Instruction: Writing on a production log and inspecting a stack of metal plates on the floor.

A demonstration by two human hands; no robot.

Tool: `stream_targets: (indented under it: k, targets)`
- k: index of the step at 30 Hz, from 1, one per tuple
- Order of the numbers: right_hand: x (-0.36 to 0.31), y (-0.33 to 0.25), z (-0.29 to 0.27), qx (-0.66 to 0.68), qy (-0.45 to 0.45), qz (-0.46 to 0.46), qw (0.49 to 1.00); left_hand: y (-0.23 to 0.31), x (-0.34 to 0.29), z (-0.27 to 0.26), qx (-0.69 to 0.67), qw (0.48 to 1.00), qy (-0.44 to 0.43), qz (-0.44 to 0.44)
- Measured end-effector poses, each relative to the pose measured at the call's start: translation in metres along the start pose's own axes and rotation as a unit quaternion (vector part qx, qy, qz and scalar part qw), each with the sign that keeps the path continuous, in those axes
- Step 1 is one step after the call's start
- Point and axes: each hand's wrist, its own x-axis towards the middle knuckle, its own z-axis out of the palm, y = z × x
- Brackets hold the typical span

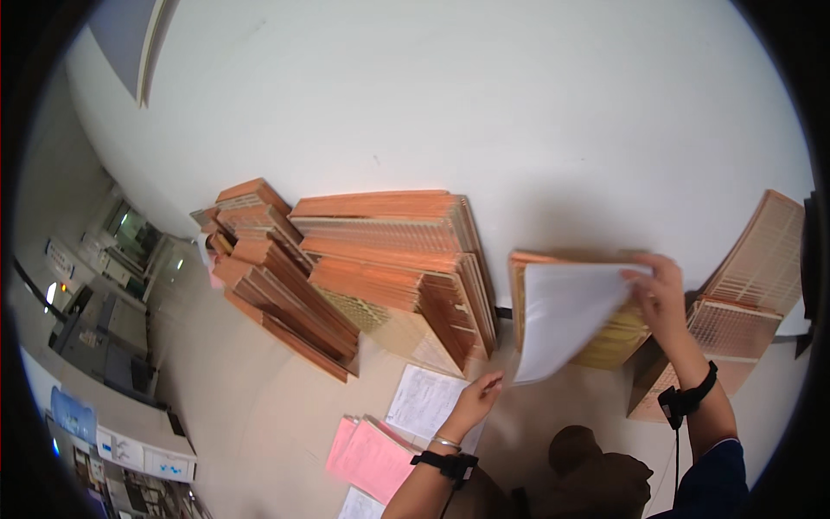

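Note:
A thin white sheet (562, 320) is bowed in front of a stack of upright copper-coloured panels (516, 285) leaning on the wall. My right hand (661, 294) pinches the sheet near its upper right corner. Lower down, my left hand (471, 406) has its fingers closed at the sheet's lower left corner; the exact contact is blurred. Part of a yellowish panel (618, 337) shows behind the sheet. Black straps with small devices circle both wrists.
Several stacks of copper-edged panels (389, 251) stand left along the wall, more panels (739, 329) at right. Pink folders (372, 454) and printed papers (424, 398) lie on the floor beside my left arm. A water dispenser (143, 454) stands far left.

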Motion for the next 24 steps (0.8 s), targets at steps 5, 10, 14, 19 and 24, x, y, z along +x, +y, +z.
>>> stream_targets:
  k: [5,10,14,19,24]
  targets:
    - [-0.004,0.044,0.021,0.169,0.106,0.184,0.963,-0.016,-0.056,-0.031,-0.003,0.996,-0.008,-0.093]
    - [0.021,0.07,0.015,0.283,0.158,0.395,0.859,0.0,-0.098,-0.057,-0.028,0.981,0.038,-0.187]
    - [0.018,0.012,0.038,0.296,0.26,0.279,0.876,0.01,-0.142,-0.079,0.003,0.971,0.1,-0.215]
    - [-0.002,-0.075,0.071,0.21,0.012,-0.006,0.978,0.046,-0.179,-0.098,0.001,0.96,0.163,-0.229]
    - [0.046,-0.166,0.115,0.385,-0.249,-0.02,0.889,0.091,-0.241,-0.135,0.009,0.949,0.213,-0.23]
